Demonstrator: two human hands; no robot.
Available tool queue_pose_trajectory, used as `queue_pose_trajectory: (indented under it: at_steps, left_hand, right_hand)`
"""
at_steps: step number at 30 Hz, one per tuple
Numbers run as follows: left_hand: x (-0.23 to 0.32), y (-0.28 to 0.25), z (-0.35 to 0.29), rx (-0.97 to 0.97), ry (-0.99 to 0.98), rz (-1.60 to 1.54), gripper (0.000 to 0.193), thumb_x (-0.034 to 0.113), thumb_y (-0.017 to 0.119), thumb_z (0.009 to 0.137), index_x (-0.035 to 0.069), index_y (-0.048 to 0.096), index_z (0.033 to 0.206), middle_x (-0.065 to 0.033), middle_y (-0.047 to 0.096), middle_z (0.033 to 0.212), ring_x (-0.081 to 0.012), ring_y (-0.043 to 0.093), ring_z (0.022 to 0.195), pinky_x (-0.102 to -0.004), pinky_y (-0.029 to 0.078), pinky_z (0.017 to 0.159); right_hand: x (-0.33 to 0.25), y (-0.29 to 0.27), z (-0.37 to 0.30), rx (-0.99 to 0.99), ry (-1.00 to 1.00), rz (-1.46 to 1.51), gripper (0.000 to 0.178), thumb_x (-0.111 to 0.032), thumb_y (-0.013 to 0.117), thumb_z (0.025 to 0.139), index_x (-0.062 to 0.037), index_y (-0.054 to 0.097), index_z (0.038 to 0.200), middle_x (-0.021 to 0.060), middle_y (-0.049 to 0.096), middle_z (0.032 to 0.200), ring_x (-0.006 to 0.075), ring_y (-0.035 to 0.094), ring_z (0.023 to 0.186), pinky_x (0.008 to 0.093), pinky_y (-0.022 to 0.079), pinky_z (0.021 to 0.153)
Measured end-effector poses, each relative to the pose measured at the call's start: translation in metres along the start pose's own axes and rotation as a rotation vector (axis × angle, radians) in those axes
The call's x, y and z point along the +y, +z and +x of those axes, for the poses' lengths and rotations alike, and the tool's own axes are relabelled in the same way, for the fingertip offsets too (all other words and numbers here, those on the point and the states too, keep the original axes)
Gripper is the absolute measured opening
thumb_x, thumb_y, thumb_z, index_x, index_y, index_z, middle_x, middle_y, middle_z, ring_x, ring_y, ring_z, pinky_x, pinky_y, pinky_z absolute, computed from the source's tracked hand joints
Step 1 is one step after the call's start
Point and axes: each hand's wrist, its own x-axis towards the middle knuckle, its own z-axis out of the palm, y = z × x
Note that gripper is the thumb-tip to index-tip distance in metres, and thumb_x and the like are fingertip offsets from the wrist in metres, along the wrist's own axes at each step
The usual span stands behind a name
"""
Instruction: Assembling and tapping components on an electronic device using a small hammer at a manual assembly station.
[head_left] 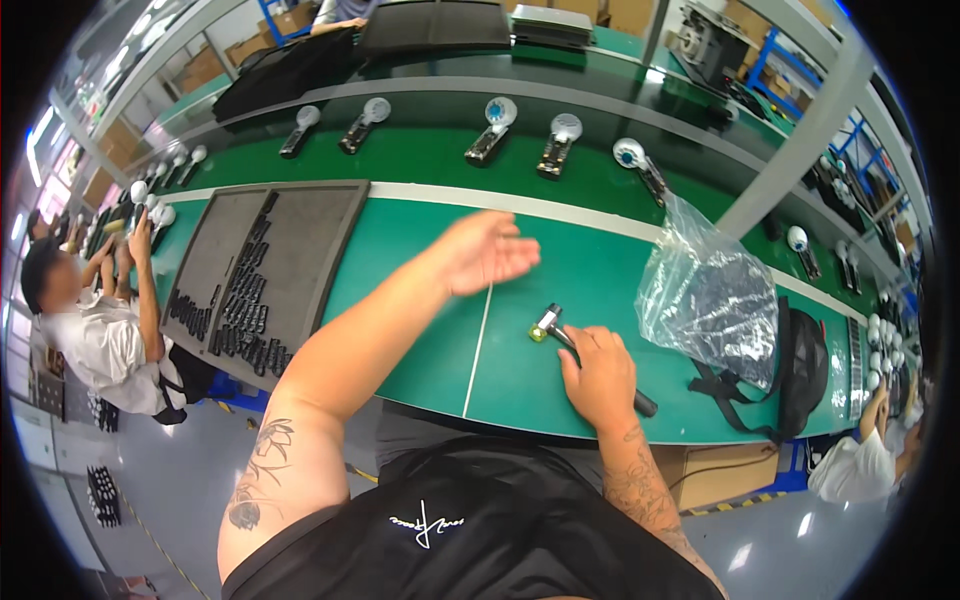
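Note:
My left hand [490,254] is held over the green tabletop [430,340], near the white strip along its far edge. Its fingers are stretched out and nothing is in it. To its right, close to the near edge, my right hand [600,375] is wrapped over the black handle of a small hammer [552,318]. The hammer lies low at the tabletop, its metal head with a yellow-green face pointing away to the left. Its handle end sticks out on the right of my hand.
A dark tray [345,230] of small black parts lies on the left. On the right are a clear plastic bag [705,290] and a black bag [802,370]. Round-headed white devices [565,128] rest on the green conveyor [420,160]. A person [110,335] works at left, another [855,465] at right.

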Motion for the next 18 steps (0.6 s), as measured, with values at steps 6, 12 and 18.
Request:
queue_pose_trajectory:
  at_steps: [6, 12, 18]
  left_hand:
    - [0.015, -0.017, -0.046, 0.019, 0.045, 0.489, 0.035, 0.022, 0.065, 0.100, 0.005, 0.063, 0.131, -0.0152, 0.068, 0.115, -0.0212, 0.069, 0.097, -0.0298, 0.057, 0.083]
    - [0.063, -0.079, -0.059, 0.313, 0.293, 0.935, 0.031, 0.019, 0.067, 0.098, 0.004, 0.066, 0.125, -0.0105, 0.066, 0.108, -0.0185, 0.064, 0.094, -0.0293, 0.054, 0.082]
    - [0.054, -0.117, -0.063, 0.394, 0.531, 1.483, 0.031, 0.017, 0.071, 0.093, 0.002, 0.068, 0.120, -0.0098, 0.066, 0.108, -0.0201, 0.063, 0.095, -0.0319, 0.053, 0.083]
  right_hand:
    - [-0.010, -0.011, 0.007, -0.038, 0.042, 0.023, 0.033, -0.014, 0.074, 0.086, -0.0100, 0.074, 0.118, 0.0082, 0.067, 0.107, 0.0305, 0.064, 0.091, 0.0399, 0.054, 0.079]
    - [-0.006, -0.011, 0.006, -0.060, 0.034, 0.032, 0.031, -0.013, 0.074, 0.086, -0.0093, 0.073, 0.117, 0.0077, 0.066, 0.106, 0.0305, 0.063, 0.086, 0.0401, 0.053, 0.075]
    - [-0.013, -0.012, 0.018, -0.094, 0.075, 0.053, 0.028, -0.010, 0.072, 0.087, -0.0084, 0.072, 0.115, 0.0080, 0.066, 0.105, 0.0295, 0.062, 0.086, 0.0397, 0.052, 0.075]
